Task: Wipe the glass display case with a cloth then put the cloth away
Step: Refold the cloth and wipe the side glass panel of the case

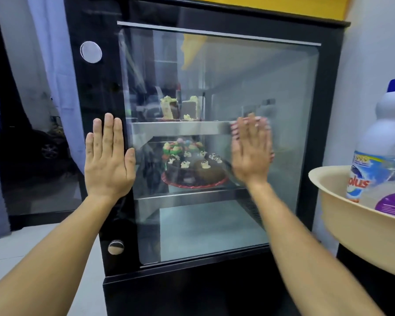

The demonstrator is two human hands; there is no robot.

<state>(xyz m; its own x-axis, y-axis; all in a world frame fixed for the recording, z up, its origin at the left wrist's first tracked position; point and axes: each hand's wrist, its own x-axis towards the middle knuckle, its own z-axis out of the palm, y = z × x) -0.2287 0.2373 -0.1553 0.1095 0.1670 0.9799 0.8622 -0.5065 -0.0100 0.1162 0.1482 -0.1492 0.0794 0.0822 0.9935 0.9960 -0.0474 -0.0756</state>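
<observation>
From your head camera, your left hand (pixel 108 157) lies flat, fingers straight and together, on the black left frame of the glass display case (pixel 217 71). Your right hand (pixel 251 151) is blurred, fingers straight, pressing a pale cloth (pixel 264 124) against the glass pane beside the middle shelf; only the cloth's edges peek out round the fingertips. Inside, cake slices (pixel 180 108) stand on the upper shelf and a decorated chocolate cake (pixel 193 166) sits below. At the right, a beige basin (pixel 342 208) holds a white detergent bottle (pixel 383 137).
</observation>
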